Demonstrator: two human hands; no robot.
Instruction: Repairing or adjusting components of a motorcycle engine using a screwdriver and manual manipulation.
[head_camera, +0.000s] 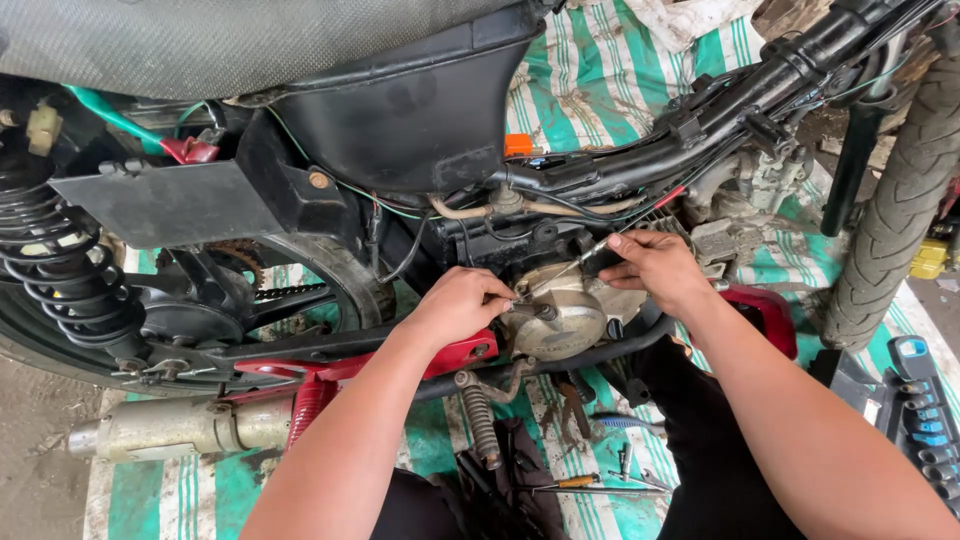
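Now the right hand (655, 268) grips a screwdriver (570, 268) against the engine cover (560, 318), left hand (458, 305) pinching its tip.

Screwdriver (572, 262): handle hidden inside right hand (655, 268); tip hidden behind left hand (458, 305) fingers. Seat (200, 40) cut off at top edge. Front tyre (900, 200) cut at right edge. Socket set (925, 420): sizes too small to tell.
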